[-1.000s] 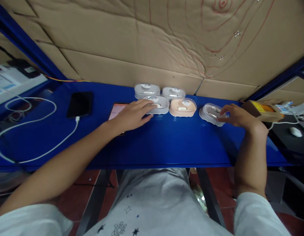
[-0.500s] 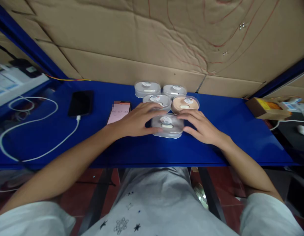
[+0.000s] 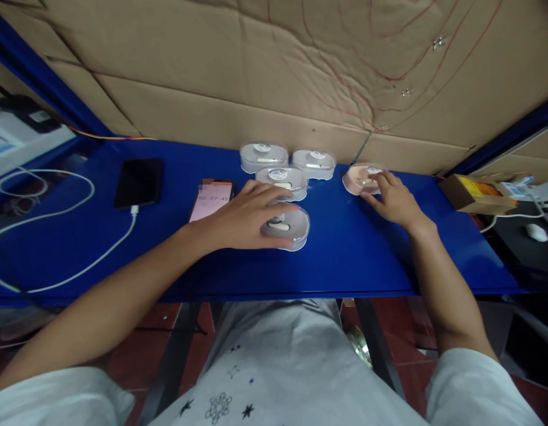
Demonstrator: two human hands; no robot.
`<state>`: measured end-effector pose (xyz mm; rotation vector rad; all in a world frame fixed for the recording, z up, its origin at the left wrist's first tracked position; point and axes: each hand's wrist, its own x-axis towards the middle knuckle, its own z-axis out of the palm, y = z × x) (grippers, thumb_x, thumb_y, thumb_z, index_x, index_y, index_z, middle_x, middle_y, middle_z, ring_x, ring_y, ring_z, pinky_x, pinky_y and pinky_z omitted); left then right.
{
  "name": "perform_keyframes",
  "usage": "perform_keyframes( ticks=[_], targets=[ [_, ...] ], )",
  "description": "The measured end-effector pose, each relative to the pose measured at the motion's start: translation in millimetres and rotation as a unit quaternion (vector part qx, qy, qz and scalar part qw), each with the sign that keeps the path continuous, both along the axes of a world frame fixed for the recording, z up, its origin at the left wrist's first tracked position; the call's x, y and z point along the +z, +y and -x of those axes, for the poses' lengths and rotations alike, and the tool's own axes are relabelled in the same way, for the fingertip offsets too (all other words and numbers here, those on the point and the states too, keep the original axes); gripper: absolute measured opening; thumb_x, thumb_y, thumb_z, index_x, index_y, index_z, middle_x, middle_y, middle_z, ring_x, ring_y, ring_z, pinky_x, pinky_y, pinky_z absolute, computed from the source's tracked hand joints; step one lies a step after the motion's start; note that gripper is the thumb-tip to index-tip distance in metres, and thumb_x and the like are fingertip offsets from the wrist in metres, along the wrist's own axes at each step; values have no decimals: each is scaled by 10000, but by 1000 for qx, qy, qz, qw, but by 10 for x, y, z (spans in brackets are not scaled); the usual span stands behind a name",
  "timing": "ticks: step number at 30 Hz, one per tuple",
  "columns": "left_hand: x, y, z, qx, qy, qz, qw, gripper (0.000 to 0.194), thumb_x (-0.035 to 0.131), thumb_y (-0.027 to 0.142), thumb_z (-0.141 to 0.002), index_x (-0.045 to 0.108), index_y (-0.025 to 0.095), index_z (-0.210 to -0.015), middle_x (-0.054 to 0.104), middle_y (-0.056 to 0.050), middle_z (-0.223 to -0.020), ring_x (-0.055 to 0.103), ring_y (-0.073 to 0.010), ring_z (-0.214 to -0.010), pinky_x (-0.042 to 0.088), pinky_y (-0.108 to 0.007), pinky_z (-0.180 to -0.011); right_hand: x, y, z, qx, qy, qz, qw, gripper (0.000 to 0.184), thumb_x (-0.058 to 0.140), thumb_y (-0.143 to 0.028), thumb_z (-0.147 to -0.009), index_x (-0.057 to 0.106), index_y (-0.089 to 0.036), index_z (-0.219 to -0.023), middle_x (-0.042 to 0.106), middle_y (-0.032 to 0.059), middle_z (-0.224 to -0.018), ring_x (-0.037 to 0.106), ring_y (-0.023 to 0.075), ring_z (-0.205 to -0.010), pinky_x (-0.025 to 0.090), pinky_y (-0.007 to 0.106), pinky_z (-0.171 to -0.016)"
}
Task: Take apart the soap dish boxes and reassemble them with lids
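My left hand (image 3: pixel 245 216) spans the nearest grey oval plastic case (image 3: pixel 299 229), thumb along its front and fingers over its far side. That case has a transparent cover and a pale oblong piece on top. Farther right, my right hand (image 3: pixel 396 200) grips a peach-coloured oval case (image 3: pixel 354 179) by its right end, partly hiding it. Behind my left fingertips sits another grey case (image 3: pixel 298 176) with a round white sticker. Two more grey cases, one at the back left (image 3: pixel 263 158) and one at the back right (image 3: pixel 313 164), stand near the cardboard.
Left of the cases lies a phone (image 3: pixel 214 198) showing a running timer. A black device (image 3: pixel 138 182) with a white cable (image 3: pixel 85 273) is further left. Cardboard (image 3: pixel 189 59) walls the back of the blue table (image 3: pixel 345 266). An open carton (image 3: pixel 471 198) stands at the right.
My right hand has moved right and away from me, taking the peach case out of the group. My left hand and the nearest grey case have shifted slightly left.
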<state>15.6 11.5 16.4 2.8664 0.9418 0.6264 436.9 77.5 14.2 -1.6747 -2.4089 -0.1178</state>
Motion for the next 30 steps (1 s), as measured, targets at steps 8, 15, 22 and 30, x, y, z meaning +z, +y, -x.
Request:
perform_keyframes(
  ticks=[8, 15, 22, 30],
  targets=[
    [-107, 218, 137, 111, -25, 26, 993, 525, 468, 610, -1111, 689, 269, -1443, 618, -155, -1545, 560, -385, -1435, 445, -586, -1169, -334, 256, 107, 129, 120, 20, 984, 803, 430, -662, -1086, 297, -228, -1749, 289, 180, -1835, 250, 374, -1716, 256, 672, -1367],
    [-103, 181, 93, 66, -33, 72, 995, 522, 433, 591, -1133, 693, 274, -1457, 570, -143, -1632, 524, -364, -1515, 414, -596, -1238, -234, -4, 423, 160, 152, -31, 975, 686, 413, -622, -1111, 434, -272, -1701, 387, 153, -1798, 351, 377, -1675, 296, 664, -1354],
    [-101, 81, -39, -21, -71, 140, 987, 685, 511, 696, -1087, 506, 318, -1658, 374, -128, -1797, 363, -377, -1655, 293, -596, -1348, -236, -438, 927, 325, 104, 26, 939, 672, 383, -587, -1151, 268, -349, -1769, 388, 76, -1810, 337, 331, -1685, 280, 645, -1354],
    [27, -10, 79, -29, 19, 195, 980, 929, 853, 716, -839, 524, 373, -1637, 486, -133, -1698, 530, -413, -1510, 459, -565, -1233, -304, -282, 878, 248, 54, 17, 967, 716, 413, -616, -1129, 277, -313, -1763, 354, 134, -1819, 325, 406, -1669, 249, 699, -1314]
  ],
)
